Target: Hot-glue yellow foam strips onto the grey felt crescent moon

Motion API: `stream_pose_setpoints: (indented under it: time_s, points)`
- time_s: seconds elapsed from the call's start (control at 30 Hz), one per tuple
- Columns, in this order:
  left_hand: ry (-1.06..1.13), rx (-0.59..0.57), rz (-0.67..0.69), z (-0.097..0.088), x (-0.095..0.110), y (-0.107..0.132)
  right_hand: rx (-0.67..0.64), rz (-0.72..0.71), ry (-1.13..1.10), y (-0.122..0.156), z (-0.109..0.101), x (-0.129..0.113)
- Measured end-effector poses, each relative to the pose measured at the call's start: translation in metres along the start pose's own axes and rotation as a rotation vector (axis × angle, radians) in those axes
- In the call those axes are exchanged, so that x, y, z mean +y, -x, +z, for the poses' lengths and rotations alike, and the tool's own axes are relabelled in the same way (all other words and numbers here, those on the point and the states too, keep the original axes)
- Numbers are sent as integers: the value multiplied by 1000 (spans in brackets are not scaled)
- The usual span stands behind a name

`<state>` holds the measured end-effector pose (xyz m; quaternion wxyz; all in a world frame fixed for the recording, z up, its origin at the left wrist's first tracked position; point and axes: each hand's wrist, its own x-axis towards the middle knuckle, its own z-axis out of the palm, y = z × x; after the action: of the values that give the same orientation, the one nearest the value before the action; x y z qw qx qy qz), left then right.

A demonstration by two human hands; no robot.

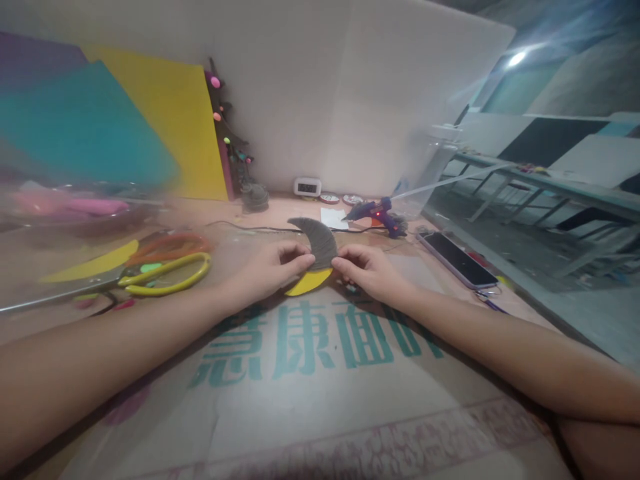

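A crescent-shaped piece [317,250] stands upright over the cardboard sheet [310,373]; its upper part is wrapped in grey yarn and its lower tip is bare yellow. My left hand [273,267] pinches its left side with closed fingers. My right hand [367,267] pinches its right edge, fingers closed too. Both forearms rest on the cardboard, which carries green printed characters.
Yellow-handled scissors [165,273] and orange ones lie left, beside a yellow crescent cutout [95,262]. A purple glue gun [377,213], a white paper scrap, a small clock [307,187] and a phone [457,259] sit behind and right. Coloured foam sheets [165,120] lean on the wall.
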<state>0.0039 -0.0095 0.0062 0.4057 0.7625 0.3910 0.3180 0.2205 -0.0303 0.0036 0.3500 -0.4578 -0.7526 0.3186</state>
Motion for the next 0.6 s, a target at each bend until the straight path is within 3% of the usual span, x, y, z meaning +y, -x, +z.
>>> stream_pose_setpoints:
  time_s: [0.3,0.6]
  points:
    - [-124,0,45,0,0,0,9,-1,-22,1,-1,-1]
    - [-34,5,-20,-1,0,-1,42,14,-96,0,1,1]
